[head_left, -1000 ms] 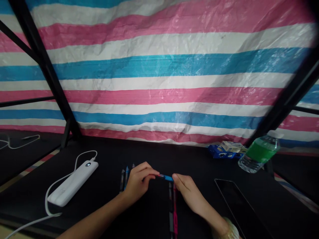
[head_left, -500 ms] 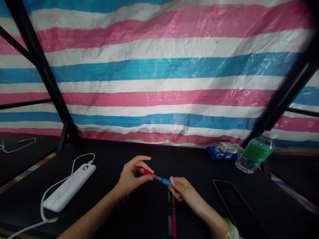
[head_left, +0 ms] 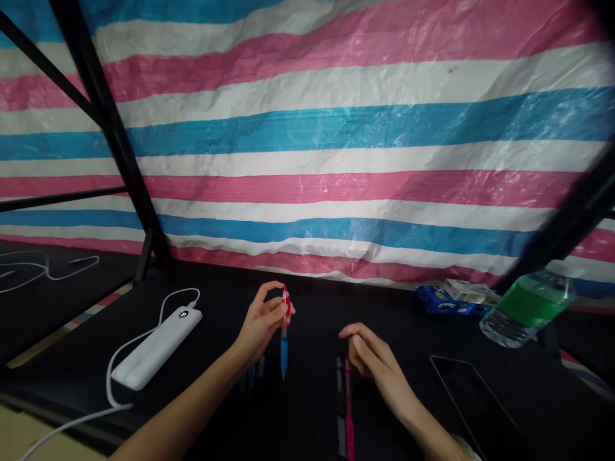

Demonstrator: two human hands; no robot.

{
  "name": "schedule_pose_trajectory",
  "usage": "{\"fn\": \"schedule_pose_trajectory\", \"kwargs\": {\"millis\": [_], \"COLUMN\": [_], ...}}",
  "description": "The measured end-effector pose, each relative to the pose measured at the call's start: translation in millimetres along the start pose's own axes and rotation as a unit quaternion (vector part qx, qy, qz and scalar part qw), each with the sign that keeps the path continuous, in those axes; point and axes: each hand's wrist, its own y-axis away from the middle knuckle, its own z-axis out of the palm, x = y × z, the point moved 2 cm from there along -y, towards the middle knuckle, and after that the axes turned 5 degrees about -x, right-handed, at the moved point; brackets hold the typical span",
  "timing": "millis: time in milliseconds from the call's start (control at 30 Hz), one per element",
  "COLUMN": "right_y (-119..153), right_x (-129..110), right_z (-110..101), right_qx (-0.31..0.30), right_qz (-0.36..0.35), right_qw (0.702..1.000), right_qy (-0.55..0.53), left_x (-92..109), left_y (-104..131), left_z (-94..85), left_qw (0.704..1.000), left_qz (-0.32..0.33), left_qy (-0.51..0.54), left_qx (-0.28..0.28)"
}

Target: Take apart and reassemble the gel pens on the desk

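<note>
My left hand (head_left: 266,320) pinches a pen (head_left: 284,349) by its red upper end, with one fingertip near its top. The pen points down, its clear barrel running into a blue lower part. Below that hand, partly hidden by it, lie dark and bluish pens (head_left: 252,376). My right hand (head_left: 372,352) hovers beside a pink pen (head_left: 349,410) and a dark grey pen (head_left: 341,403) that lie side by side on the black table (head_left: 307,422). Its index finger is stretched out, the other fingers are loosely bent, and I see nothing in it.
A white power bank (head_left: 158,349) with a cable lies at the left. On the right are a black phone (head_left: 473,400), a bottle with a green label (head_left: 528,307) and small blue and pale packs (head_left: 451,299). Striped sheeting (head_left: 312,192) hangs behind, between black frame bars (head_left: 115,141).
My right hand has let go of the pen's blue end and moved away to the right. In my left hand the pen has turned from slanting sideways to pointing down. The view has shifted left.
</note>
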Motion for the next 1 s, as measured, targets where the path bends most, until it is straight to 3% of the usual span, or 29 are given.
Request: {"fn": "schedule_pose_trajectory", "kwargs": {"millis": [133,433,1000], "right_y": [-0.4,-1.4,-1.6], "right_x": [-2.1,-1.5,-3.3], "right_z": [1.4,0.8,1.5], "right_qx": [0.005,0.011,0.012], "right_qz": [0.002,0.019,0.027], "right_qw": [1.000,1.000,1.000], "right_qy": [-0.002,0.003,0.008], "left_x": [-1.1,-10.0,-6.9], "left_y": [-0.1,-1.3,-4.3], "left_z": [-2.4,-8.7,-13.2], "left_qw": [1.000,0.999,0.997], "left_qz": [-0.007,0.010,0.008], "left_qy": [0.001,-0.013,-0.058], "left_qx": [-0.005,0.052,0.056]}}
